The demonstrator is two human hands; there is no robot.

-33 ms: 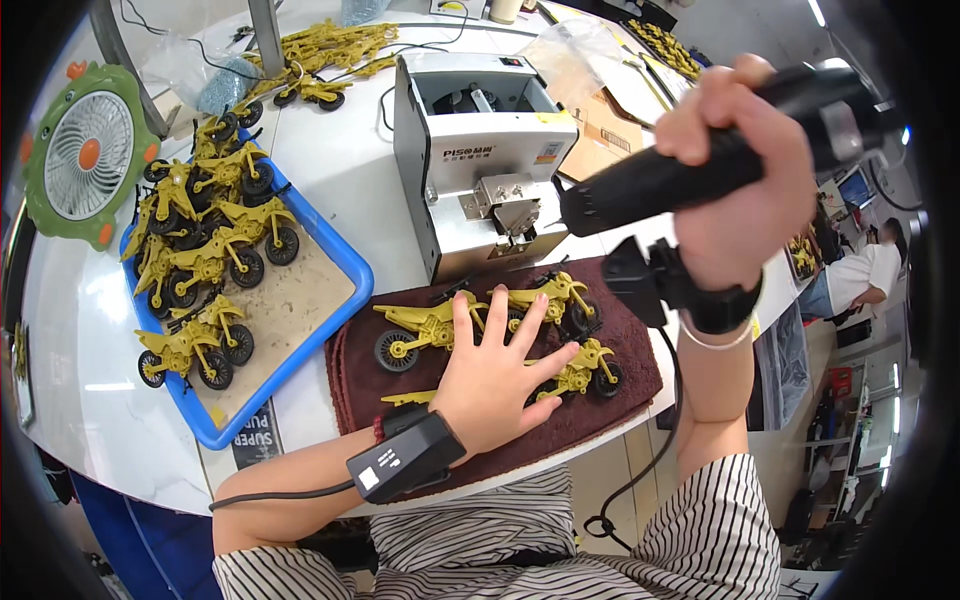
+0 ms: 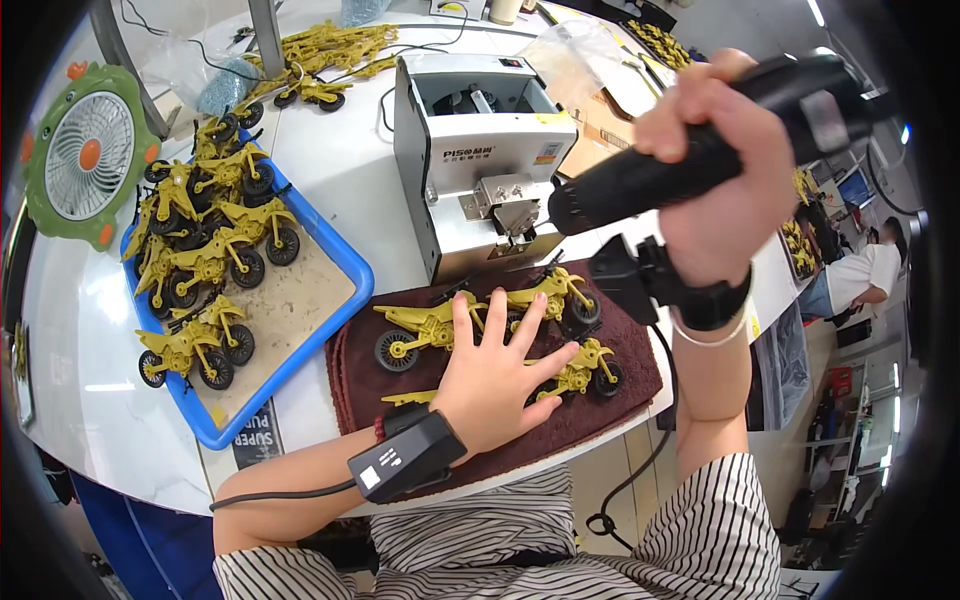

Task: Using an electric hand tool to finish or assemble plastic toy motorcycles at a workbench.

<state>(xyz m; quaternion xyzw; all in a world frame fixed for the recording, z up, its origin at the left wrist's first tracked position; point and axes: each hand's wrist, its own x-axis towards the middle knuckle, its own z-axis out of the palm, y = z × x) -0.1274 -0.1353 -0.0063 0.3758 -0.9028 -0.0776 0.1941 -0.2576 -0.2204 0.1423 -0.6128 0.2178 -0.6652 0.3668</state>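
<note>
My right hand (image 2: 735, 150) is wrapped round a black electric screwdriver (image 2: 640, 195), lying nearly level in the air. Its narrow end is at the front of a grey screw-feeding machine (image 2: 475, 150), by the metal outlet block (image 2: 510, 205); whether the bit touches it I cannot tell. With fingers spread, my left hand (image 2: 490, 390) lies over yellow toy motorcycles on a dark brown padded mat (image 2: 600, 440). One motorcycle (image 2: 415, 335) shows left of the fingers, another (image 2: 550, 295) beyond them, and one (image 2: 590, 370) to their right; my palm hides parts of them.
Left of the mat, a blue-rimmed tray (image 2: 330, 255) holds several yellow toy motorcycles (image 2: 200, 345). A green fan (image 2: 90, 150) stands beyond it. More yellow parts (image 2: 335, 45) lie at the back. A cable (image 2: 665, 440) hangs from my right wrist. A person (image 2: 865, 270) is at the far right.
My right hand and the screwdriver have moved slightly left, bringing the tool's narrow end closer to the machine's outlet block. My left hand has stayed in place.
</note>
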